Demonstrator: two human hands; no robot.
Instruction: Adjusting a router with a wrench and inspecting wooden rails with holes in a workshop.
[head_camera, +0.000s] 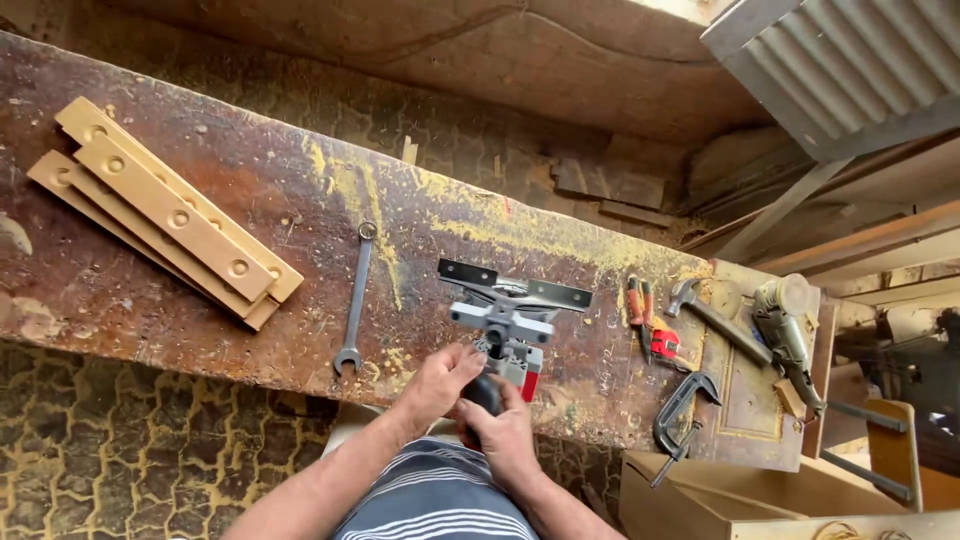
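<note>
A grey and red power tool (508, 330) with a flat black base plate stands at the near edge of a worn wooden workbench (250, 190). My left hand (435, 385) grips its lower body from the left. My right hand (503, 432) is wrapped around the tool's black knob just below. Both hands meet at the bench's near edge, above my striped shirt.
A steel wrench (356, 300) lies left of the tool. Stacked wooden strips with holes (165, 212) lie at far left. To the right are pliers (640, 305), a hammer (712, 318), an angle grinder (788, 335) and a C-clamp (682, 408). A wooden box (740, 495) sits below.
</note>
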